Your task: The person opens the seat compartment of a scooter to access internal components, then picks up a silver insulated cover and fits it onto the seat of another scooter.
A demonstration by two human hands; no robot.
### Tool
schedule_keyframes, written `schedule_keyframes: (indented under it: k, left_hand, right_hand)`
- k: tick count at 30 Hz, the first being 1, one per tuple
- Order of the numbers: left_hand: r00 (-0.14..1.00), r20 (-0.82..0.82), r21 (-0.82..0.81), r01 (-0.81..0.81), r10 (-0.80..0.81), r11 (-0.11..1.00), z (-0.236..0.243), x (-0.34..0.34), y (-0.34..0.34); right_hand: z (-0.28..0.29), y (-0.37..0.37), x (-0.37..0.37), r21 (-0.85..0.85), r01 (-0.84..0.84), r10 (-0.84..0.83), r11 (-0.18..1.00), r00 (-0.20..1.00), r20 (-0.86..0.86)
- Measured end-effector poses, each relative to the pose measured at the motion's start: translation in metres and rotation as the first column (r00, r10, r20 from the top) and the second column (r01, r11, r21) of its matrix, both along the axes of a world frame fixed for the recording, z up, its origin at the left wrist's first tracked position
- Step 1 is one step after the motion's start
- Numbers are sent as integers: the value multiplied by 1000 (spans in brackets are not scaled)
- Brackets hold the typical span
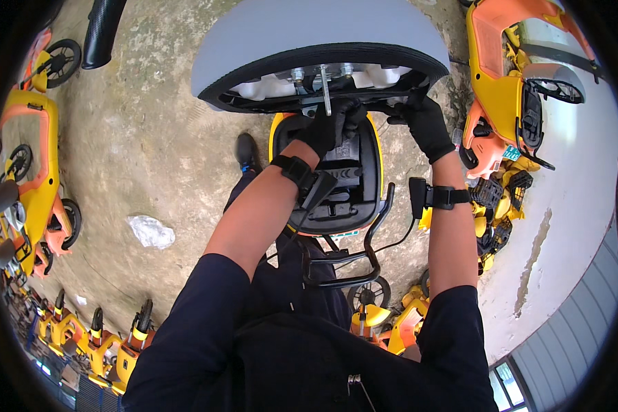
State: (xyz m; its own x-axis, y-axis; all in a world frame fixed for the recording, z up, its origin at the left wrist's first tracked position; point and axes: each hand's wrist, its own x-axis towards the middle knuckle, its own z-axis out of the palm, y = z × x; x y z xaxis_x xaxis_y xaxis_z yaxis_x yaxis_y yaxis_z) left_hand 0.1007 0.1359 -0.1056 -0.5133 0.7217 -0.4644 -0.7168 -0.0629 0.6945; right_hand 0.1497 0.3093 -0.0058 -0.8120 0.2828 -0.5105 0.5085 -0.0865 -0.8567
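Observation:
A grey scooter seat (316, 27) is tilted up ahead of me, its hollow underside with black rim facing me. Under it a metal bracket (325, 89) hangs down between two bolts. My left hand (333, 127), in a black glove, is closed just below the bracket at the seat's lower edge; what its fingers hold is hidden. My right hand (426, 125), also gloved, has its fingers curled on the seat's rim at the right. Beneath both hands lies the open black storage compartment (336, 206) of a yellow scooter.
A black tubular rack (343, 281) sticks out at the compartment's near end. Yellow and orange scooters stand at left (38, 178) and right (494, 75). Loose yellow and black parts (498, 213) are piled by the white wall (563, 185). A clear plastic bag (151, 232) lies on the concrete floor.

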Motion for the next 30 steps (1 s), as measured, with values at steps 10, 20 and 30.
schedule_keyframes:
  k: [10, 20, 30]
  left_hand:
    - [165, -971, -219, -319, -174, 922, -7, 11, 30]
    - [938, -295, -27, -196, 180, 980, 12, 10, 43]
    - [227, -957, -227, -211, -179, 951, 6, -1, 41]
  right_hand:
    - [-13, -35, 3, 765, -160, 216, 623, 976, 28]
    - [-9, -42, -2, 723, -31, 72, 690, 997, -25]
    - [-2, -44, -4, 765, -111, 107, 634, 993, 56]
